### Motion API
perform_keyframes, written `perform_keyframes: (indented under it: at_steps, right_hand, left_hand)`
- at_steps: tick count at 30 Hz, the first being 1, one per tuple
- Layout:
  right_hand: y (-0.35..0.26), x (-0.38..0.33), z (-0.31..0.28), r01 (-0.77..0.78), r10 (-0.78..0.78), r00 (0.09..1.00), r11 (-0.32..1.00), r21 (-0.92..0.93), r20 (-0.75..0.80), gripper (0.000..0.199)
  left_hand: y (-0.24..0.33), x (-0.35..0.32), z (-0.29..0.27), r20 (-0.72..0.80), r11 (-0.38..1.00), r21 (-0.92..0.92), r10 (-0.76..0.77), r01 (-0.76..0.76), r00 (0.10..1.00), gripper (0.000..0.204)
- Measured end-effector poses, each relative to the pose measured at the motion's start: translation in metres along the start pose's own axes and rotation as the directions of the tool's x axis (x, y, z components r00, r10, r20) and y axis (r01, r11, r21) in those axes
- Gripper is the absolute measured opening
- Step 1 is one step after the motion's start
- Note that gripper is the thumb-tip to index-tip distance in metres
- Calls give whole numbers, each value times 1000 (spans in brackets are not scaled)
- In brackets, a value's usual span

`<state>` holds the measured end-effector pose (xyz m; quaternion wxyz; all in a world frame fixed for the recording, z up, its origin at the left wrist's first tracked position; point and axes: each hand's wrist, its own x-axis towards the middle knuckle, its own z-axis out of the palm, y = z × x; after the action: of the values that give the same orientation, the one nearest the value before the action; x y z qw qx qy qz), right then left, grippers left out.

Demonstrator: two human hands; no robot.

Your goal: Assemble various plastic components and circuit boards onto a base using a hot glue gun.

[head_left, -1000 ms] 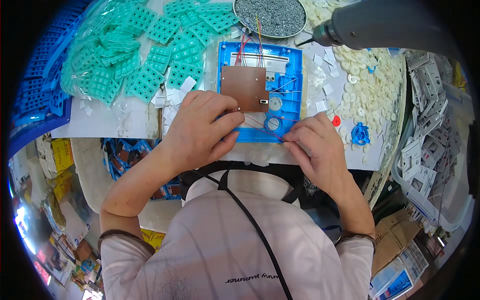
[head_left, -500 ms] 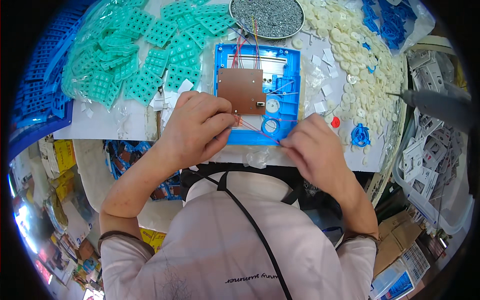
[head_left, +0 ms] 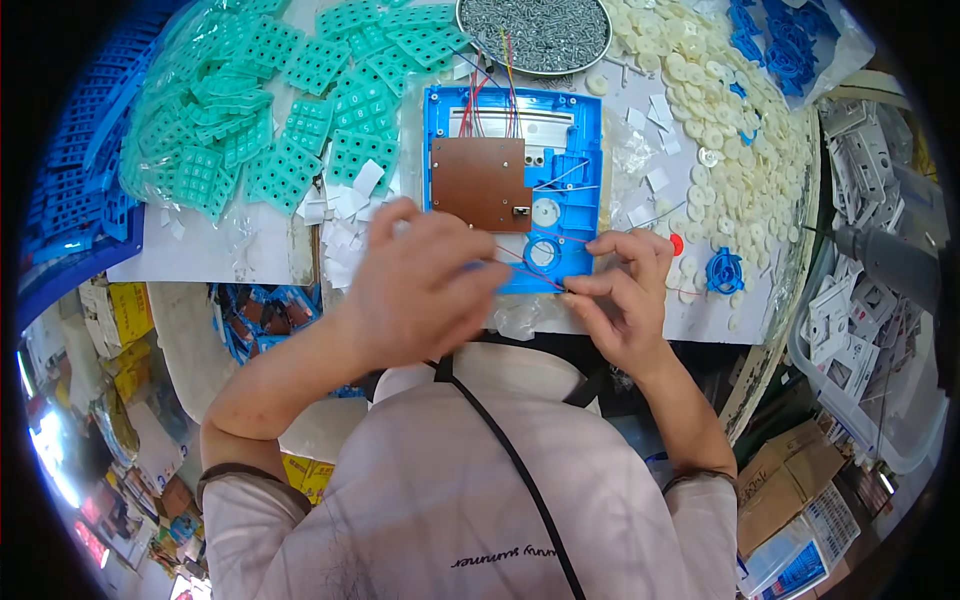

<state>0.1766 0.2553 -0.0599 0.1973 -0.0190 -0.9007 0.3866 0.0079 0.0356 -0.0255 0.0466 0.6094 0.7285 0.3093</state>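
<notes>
1. Head view: a blue plastic housing (head_left: 512, 185) is seen lying flat on the tabletop (head_left: 215, 255), back side up, with a brown circuit board (head_left: 482, 182) seated in its upper left part.
2. A thin red wire (head_left: 530, 268) is being handled at the housing's lower edge. It is pinched by the right hand (head_left: 622, 300) between thumb and fingertips, just at the near rim.
3. The left hand (head_left: 425, 290) is curled over the lower left corner of the housing, fingers drawn together; the wire's other end seems to be gripped there, though the exact pinch is hidden.
4. Judgement: the wire is best kept taut and low, guided toward the round white part (head_left: 545, 213) without tugging at the solder joints.
5. Both forearms are brought in from the lower edge, wrists bent inward, elbows spread wide.
6. Teal keypad mats (head_left: 270, 100) are piled to the left, a dish of screws (head_left: 535, 30) is set above, and cream-coloured discs (head_left: 715, 120) are heaped to the right.
7. A grey power tool (head_left: 890, 262) is seen at the far right, well apart from the hands.
</notes>
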Motion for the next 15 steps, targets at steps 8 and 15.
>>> perform_keyframes:
  at_steps: [8, 15]
  right_hand:
    - [-2, 4, -12, -119, 109, 988, 989, 89, 113, 18]
    - [-15, 21, -26, -419, 347, 893, 874, 246, 287, 12]
  left_hand:
    - [21, 5, 24, 148, 994, 25, 99, -104, 984, 56]
    - [23, 8, 23, 188, 990, 64, 113, -127, 976, 56]
